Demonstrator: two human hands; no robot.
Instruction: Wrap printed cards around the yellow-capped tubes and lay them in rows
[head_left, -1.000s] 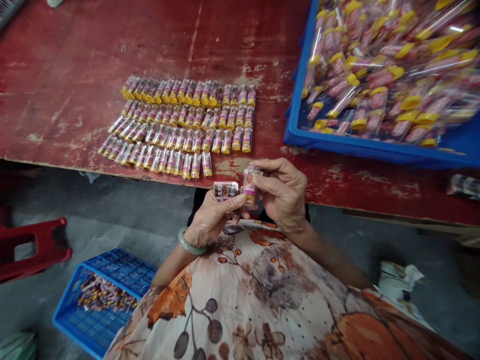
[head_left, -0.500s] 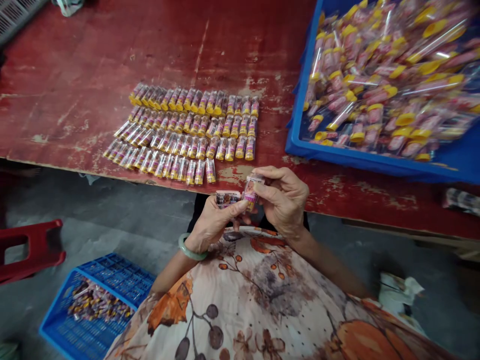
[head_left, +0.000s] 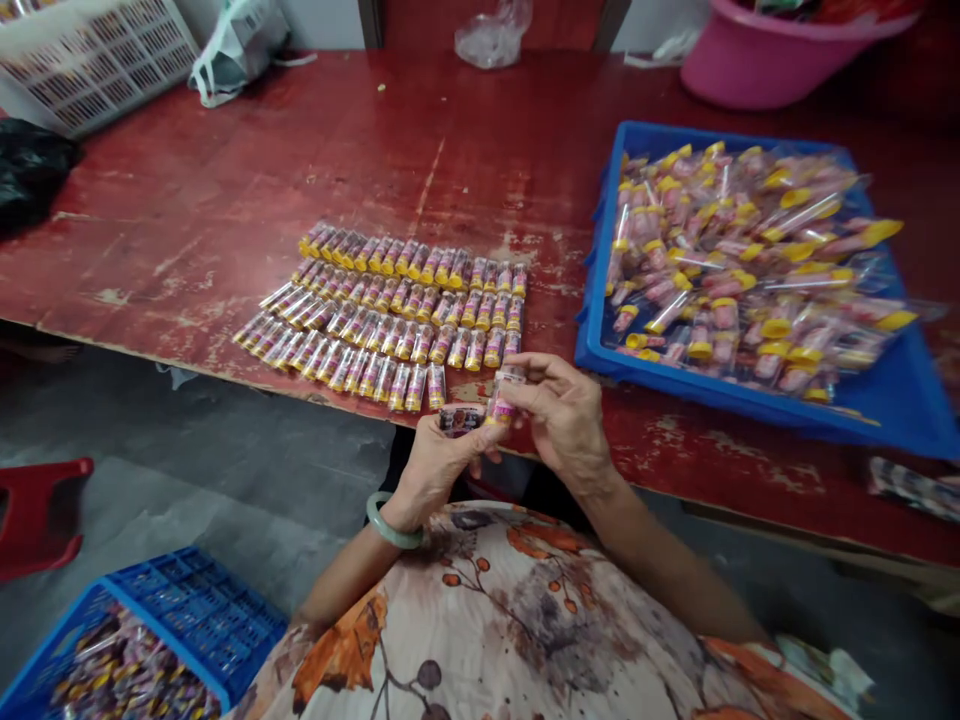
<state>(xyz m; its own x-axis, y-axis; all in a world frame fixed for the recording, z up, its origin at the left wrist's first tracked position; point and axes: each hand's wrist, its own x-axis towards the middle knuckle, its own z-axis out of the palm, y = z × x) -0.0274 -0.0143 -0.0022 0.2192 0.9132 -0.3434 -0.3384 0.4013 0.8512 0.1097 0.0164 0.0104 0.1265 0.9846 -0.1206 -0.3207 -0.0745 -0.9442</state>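
Note:
My left hand (head_left: pixel 444 455), with a pale green bangle at the wrist, is closed on a small printed label stack (head_left: pixel 460 420). Its thumb also presses the lower end of a small clear tube (head_left: pixel 501 398) with a pink-purple label and a yellow cap. My right hand (head_left: pixel 566 415) pinches that tube near its top, fingers curled around it. Just beyond my hands, similar capped tubes (head_left: pixel 397 385) lie side by side in several rows on the red table (head_left: pixel 322 150).
A blue tray (head_left: pixel 600 345) heaped with yellow-ended tubes stands at right. Behind it is a pink basin (head_left: pixel 739 60). A white crate (head_left: pixel 127 75) and a bag (head_left: pixel 236 50) sit back left. Below are a blue basket (head_left: pixel 202 610) of tubes and a red stool (head_left: pixel 41 520).
The view has tilted up, so the table's back edge and the pink basin now show. Both hands stay together on the same tube, the right one slightly shifted around its top.

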